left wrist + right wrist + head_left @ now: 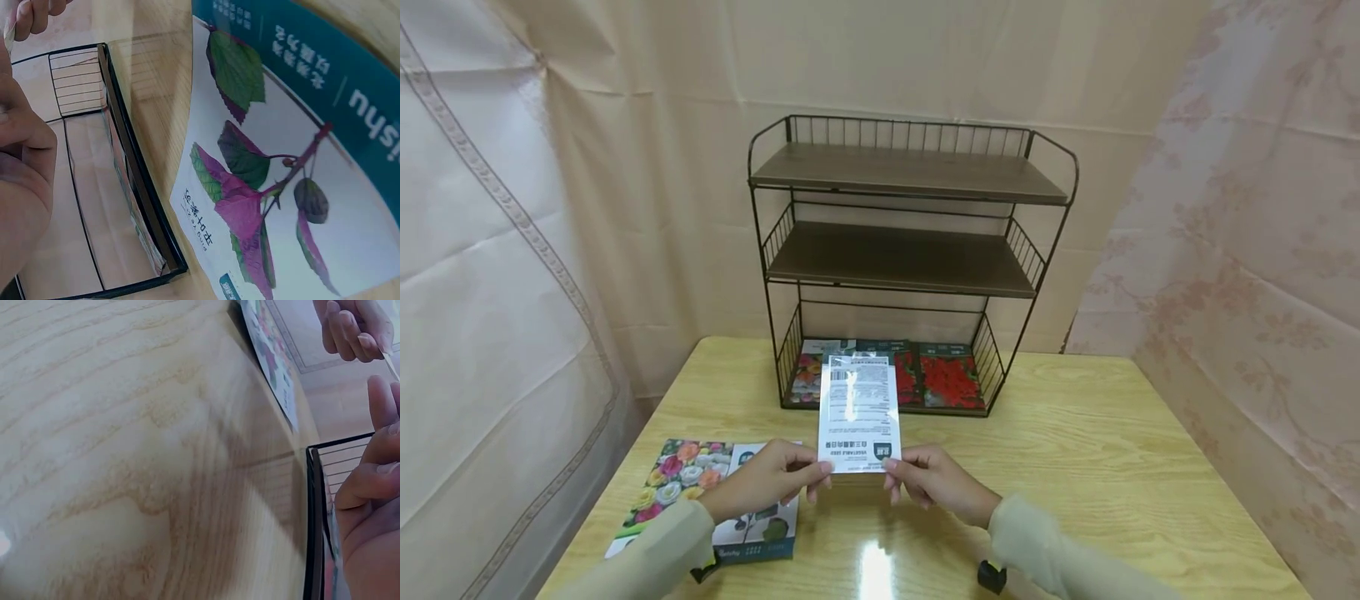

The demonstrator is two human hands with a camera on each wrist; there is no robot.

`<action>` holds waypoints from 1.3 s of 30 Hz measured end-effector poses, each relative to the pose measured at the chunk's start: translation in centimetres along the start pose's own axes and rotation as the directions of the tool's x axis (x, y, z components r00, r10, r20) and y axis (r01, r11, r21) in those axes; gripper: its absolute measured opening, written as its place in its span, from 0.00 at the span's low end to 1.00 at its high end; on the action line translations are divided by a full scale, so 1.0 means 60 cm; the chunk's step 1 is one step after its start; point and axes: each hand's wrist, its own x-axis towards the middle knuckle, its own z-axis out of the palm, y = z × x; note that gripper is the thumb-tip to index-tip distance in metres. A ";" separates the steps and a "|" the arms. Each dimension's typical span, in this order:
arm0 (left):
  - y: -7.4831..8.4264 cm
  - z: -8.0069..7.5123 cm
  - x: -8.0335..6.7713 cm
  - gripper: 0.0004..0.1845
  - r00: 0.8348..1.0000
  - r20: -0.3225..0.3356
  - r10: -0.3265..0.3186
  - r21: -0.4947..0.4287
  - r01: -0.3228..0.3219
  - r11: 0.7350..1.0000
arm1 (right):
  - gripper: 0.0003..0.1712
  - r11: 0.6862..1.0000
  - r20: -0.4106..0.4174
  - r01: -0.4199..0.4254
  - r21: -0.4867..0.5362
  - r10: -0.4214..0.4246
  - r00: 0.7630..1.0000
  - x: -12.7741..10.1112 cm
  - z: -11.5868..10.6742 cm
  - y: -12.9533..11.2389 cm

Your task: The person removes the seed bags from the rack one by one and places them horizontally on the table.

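Observation:
A white seed packet [859,412], its printed back towards me and its lettering upside down, is held between both hands in the head view. My left hand [781,477] pinches its near left corner, and my right hand [934,482] pinches the near right one. The packet stands in front of the lowest tier of a rack. On that tier lie seed packets with red flowers [951,379], partly covered by the held one. In the left wrist view my left hand [25,162] shows at the edge; my right hand [378,506] shows likewise in the right wrist view.
The dark three-tier rack [898,258] has wooden shelves and wire sides, and stands at the table's back. Under my left forearm lie packets with rose pictures [679,479] and a purple-leaf picture [250,206]. Curtains surround the wooden table [1120,450].

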 end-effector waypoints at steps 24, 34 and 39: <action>-0.021 0.009 -0.031 0.21 0.999 0.031 -0.034 -0.018 0.035 0.999 | 0.23 1.000 0.067 -0.016 0.015 0.014 0.998 -0.007 0.031 0.017; -0.027 0.013 -0.040 0.21 0.998 0.018 -0.055 -0.080 0.056 0.995 | 0.24 0.999 0.069 -0.029 0.016 0.028 0.997 -0.007 0.041 0.025; -0.028 0.014 -0.043 0.22 0.996 0.007 -0.089 -0.076 0.090 0.993 | 0.23 0.999 0.072 -0.035 0.001 0.035 0.997 -0.007 0.045 0.030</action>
